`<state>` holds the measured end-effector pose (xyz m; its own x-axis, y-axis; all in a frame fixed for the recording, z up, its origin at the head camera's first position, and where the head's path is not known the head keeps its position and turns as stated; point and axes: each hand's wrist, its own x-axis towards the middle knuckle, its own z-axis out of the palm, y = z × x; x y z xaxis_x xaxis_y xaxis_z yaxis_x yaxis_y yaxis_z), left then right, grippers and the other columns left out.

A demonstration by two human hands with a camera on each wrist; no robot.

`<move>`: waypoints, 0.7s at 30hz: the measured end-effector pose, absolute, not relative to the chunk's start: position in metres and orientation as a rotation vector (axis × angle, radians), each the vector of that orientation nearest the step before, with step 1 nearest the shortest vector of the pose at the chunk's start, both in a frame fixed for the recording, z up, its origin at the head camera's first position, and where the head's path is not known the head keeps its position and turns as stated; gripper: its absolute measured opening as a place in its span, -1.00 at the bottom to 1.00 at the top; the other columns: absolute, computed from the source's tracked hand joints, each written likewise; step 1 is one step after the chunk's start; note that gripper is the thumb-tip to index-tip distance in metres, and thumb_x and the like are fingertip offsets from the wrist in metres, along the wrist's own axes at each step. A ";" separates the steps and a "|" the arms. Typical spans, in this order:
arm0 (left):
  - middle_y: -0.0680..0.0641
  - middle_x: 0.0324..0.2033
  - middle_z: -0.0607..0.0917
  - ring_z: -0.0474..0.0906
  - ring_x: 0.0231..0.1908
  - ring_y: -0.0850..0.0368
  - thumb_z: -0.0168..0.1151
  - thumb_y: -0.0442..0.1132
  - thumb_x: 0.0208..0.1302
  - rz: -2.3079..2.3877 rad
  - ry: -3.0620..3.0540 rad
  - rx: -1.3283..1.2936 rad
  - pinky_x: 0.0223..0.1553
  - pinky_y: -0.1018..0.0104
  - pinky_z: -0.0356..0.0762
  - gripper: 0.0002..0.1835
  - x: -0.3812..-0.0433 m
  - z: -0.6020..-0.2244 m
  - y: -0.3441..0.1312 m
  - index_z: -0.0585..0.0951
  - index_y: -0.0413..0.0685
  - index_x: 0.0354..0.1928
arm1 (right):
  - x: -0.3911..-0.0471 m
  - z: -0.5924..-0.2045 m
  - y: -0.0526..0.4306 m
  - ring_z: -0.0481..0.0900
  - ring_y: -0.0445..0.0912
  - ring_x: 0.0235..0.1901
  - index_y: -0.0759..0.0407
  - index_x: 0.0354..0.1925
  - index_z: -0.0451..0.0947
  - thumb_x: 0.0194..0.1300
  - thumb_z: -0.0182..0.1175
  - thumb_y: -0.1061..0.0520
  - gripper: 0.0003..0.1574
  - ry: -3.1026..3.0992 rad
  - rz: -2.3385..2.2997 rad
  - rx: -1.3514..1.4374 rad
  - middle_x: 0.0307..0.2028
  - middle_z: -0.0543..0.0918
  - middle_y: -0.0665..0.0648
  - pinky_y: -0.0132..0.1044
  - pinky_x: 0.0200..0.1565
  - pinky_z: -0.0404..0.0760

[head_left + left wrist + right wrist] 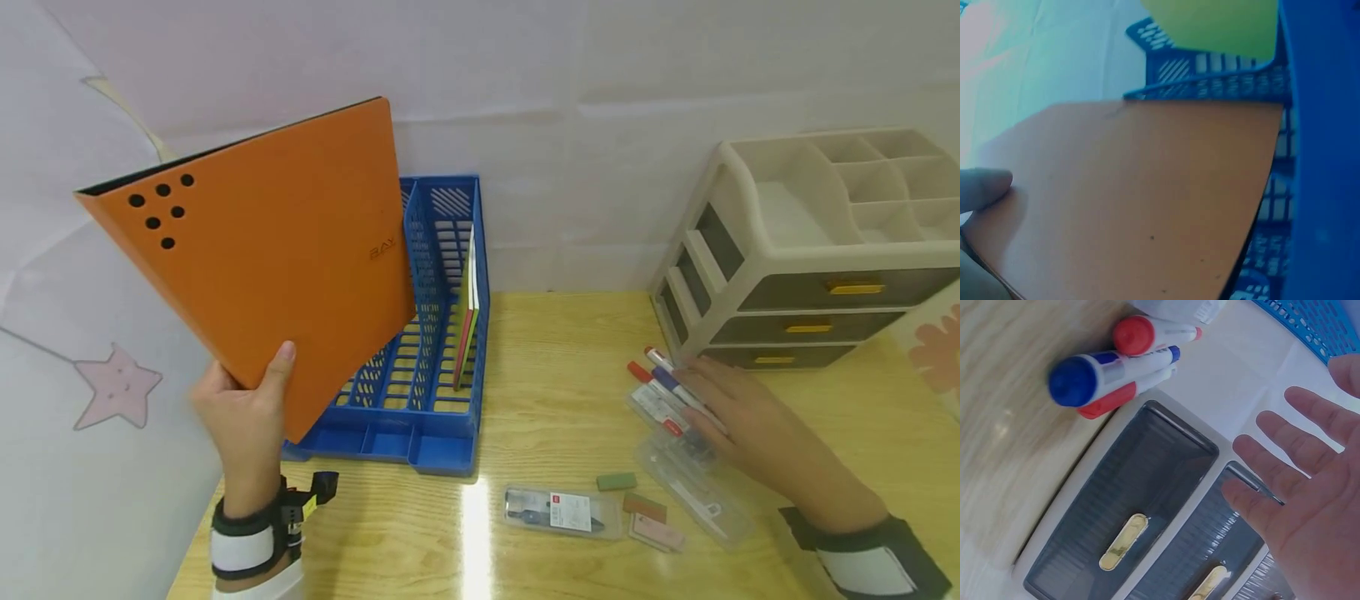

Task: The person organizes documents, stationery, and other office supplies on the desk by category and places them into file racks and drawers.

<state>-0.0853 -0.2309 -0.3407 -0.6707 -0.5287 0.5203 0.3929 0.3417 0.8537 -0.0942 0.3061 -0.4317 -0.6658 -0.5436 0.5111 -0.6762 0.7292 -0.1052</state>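
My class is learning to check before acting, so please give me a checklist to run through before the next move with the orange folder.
1. Left hand grips the orange folder: ok.
2. Orange folder held upright: not ok, it leans at a slant in the head view.
3. Right hand free: ok, its fingers are spread and hold nothing.
4. Blue rack's right-hand side free: not ok, thin booklets stand there.
5. Rack space behind the folder free: cannot tell, the folder hides much of it.

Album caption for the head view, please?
Left hand grips an orange folder by a blue rack, right hand near markers.
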 end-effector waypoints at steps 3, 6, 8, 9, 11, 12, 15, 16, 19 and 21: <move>0.08 -0.37 0.80 0.76 -0.34 0.22 0.46 -0.42 0.21 -1.483 -1.770 0.103 -0.29 0.50 0.68 -0.82 -0.091 -0.345 -0.221 0.75 -0.39 -0.17 | -0.095 -0.429 0.306 0.55 0.38 0.16 0.36 0.28 0.53 0.62 -0.13 -0.31 -0.18 -2.502 0.404 0.912 0.21 0.58 0.44 -0.36 0.60 -0.07; 0.04 -0.45 0.76 0.71 -0.42 0.20 0.44 -0.43 0.23 -1.563 -1.699 0.047 -0.36 0.48 0.66 -0.84 -0.097 -0.351 -0.212 0.73 -0.47 -0.25 | -0.096 -0.427 0.304 0.53 0.37 0.19 0.35 0.31 0.50 0.58 0.05 -0.19 -0.29 -2.528 0.414 0.893 0.25 0.56 0.44 -0.24 0.60 0.05; -0.02 -0.42 0.78 0.73 -0.40 0.16 0.43 -0.45 0.23 -1.641 -1.627 0.010 -0.33 0.45 0.69 -0.83 -0.101 -0.355 -0.207 0.72 -0.51 -0.25 | -0.097 -0.425 0.303 0.52 0.37 0.20 0.36 0.32 0.49 0.53 0.15 -0.12 -0.33 -2.539 0.421 0.888 0.25 0.55 0.44 -0.20 0.59 0.09; -0.05 -0.42 0.78 0.73 -0.40 0.15 0.43 -0.44 0.23 -1.670 -1.595 -0.005 -0.33 0.43 0.70 -0.82 -0.103 -0.357 -0.205 0.71 -0.53 -0.25 | -0.097 -0.425 0.302 0.51 0.37 0.21 0.36 0.32 0.49 0.53 0.15 -0.11 -0.33 -2.541 0.422 0.888 0.25 0.55 0.44 -0.20 0.60 0.08; -0.07 -0.39 0.80 0.75 -0.36 0.12 0.43 -0.45 0.23 -1.704 -1.543 -0.021 -0.29 0.39 0.72 -0.81 -0.107 -0.359 -0.201 0.71 -0.55 -0.24 | -0.097 -0.424 0.301 0.51 0.37 0.21 0.36 0.32 0.50 0.55 0.12 -0.14 -0.31 -2.537 0.426 0.889 0.25 0.56 0.43 -0.21 0.59 0.08; -0.08 -0.37 0.80 0.76 -0.34 0.10 0.41 -0.46 0.24 -1.714 -1.528 -0.026 -0.27 0.38 0.73 -0.81 -0.108 -0.360 -0.199 0.71 -0.56 -0.23 | -0.097 -0.424 0.301 0.51 0.37 0.22 0.36 0.31 0.50 0.56 0.10 -0.16 -0.31 -2.536 0.427 0.888 0.25 0.56 0.43 -0.20 0.59 0.10; -0.07 -0.38 0.78 0.73 -0.35 0.10 0.40 -0.49 0.22 -1.714 -1.516 -0.030 -0.30 0.38 0.70 -0.83 -0.112 -0.361 -0.193 0.70 -0.56 -0.23 | -0.095 -0.426 0.300 0.51 0.37 0.22 0.35 0.31 0.51 0.57 0.07 -0.20 -0.28 -2.532 0.433 0.880 0.26 0.56 0.43 -0.23 0.59 0.07; -0.06 -0.39 0.78 0.72 -0.37 0.09 0.40 -0.50 0.22 -1.711 -1.521 -0.028 -0.32 0.38 0.69 -0.84 -0.113 -0.361 -0.192 0.70 -0.56 -0.23 | -0.095 -0.427 0.301 0.51 0.38 0.23 0.35 0.31 0.52 0.56 0.08 -0.19 -0.30 -2.533 0.436 0.876 0.27 0.56 0.43 -0.25 0.60 0.05; -0.02 -0.45 0.75 0.66 -0.43 0.10 0.40 -0.49 0.22 -1.698 -1.546 -0.025 -0.39 0.39 0.63 -0.84 -0.116 -0.361 -0.187 0.69 -0.57 -0.28 | -0.093 -0.429 0.301 0.51 0.39 0.21 0.36 0.29 0.53 0.55 0.11 -0.17 -0.32 -2.533 0.436 0.869 0.27 0.55 0.43 -0.30 0.60 -0.01; -0.01 -0.47 0.73 0.64 -0.45 0.10 0.40 -0.48 0.22 -1.702 -1.558 -0.022 -0.40 0.39 0.61 -0.83 -0.118 -0.362 -0.185 0.68 -0.58 -0.30 | -0.093 -0.429 0.301 0.51 0.40 0.20 0.37 0.27 0.53 0.58 0.06 -0.20 -0.29 -2.522 0.437 0.880 0.26 0.55 0.44 -0.35 0.59 -0.07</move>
<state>-0.1181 -0.1848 -0.3621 -0.6718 -0.5354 0.5119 0.5570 0.0905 0.8256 -0.0932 0.3008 -0.4293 -0.7054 -0.5095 0.4928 -0.6456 0.7488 -0.1500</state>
